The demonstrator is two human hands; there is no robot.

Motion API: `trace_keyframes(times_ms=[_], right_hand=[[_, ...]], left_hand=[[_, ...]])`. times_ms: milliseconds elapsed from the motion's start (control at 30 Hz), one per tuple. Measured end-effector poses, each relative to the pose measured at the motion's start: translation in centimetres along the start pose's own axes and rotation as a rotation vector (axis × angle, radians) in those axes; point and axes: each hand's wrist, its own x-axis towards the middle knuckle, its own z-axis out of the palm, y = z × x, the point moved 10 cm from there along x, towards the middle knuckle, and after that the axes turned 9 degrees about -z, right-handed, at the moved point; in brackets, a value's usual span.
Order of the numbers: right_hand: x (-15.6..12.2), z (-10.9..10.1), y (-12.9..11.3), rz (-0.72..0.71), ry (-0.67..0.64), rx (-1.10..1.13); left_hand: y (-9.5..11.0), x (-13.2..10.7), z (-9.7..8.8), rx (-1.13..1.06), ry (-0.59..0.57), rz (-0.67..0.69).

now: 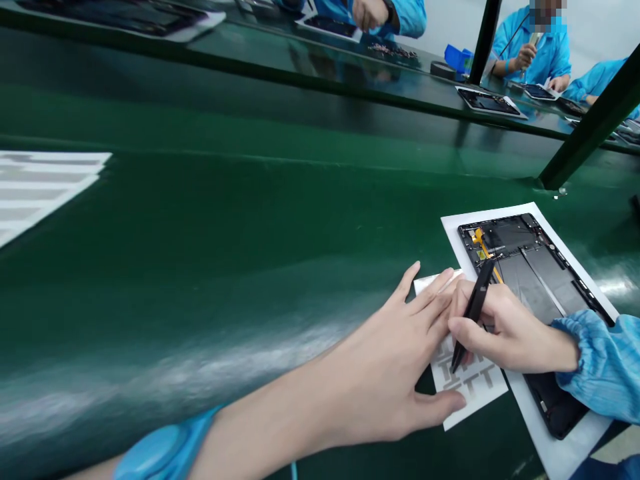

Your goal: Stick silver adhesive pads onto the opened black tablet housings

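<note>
Black tweezers [473,313] pinched in the right hand [507,330] slant tips-down; left hand [385,363] spreads wide.

A light blue smock sleeve [600,363] covers the right forearm [565,353], gathered into a puffy elastic cuff. Around the left forearm [260,413] sits a blue wrist strap [165,453] with a round disc, and a thin blue cord [294,471] shows just beyond it.
</note>
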Motion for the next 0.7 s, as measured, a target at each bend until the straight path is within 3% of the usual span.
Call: trace_keyframes(times_ms=[200,367,467,533,633,700], right_hand=[[0.2,0.6,0.1,-0.024,-0.056,0.064],[-0.6,-1.1,-1.2,-0.013,0.071,0.246],[-3.3,-4.2,-3.9,-0.071,0.216,0.086],[-6.3,-6.1,-4.8,-0.058,0.356,-0.101],[-11.3,-6.9,-3.1,0.077,0.627,-0.07],[-13.9,-6.0,-1.1,0.151,0.82,0.047]], left_hand=[[-0.1,0.3,0.0,0.006,-0.046,0.004],[-0.7,0.4,0.2,0.059,-0.032,0.022],[-1.5,-0.2,0.5,0.141,0.025,0.077],[-1.4,-0.8,-0.2,0.173,0.151,0.158],[0.6,-2.0,-2.2,0.106,0.395,0.294],[3.0,-2.5,-2.8,0.033,0.458,0.389]])
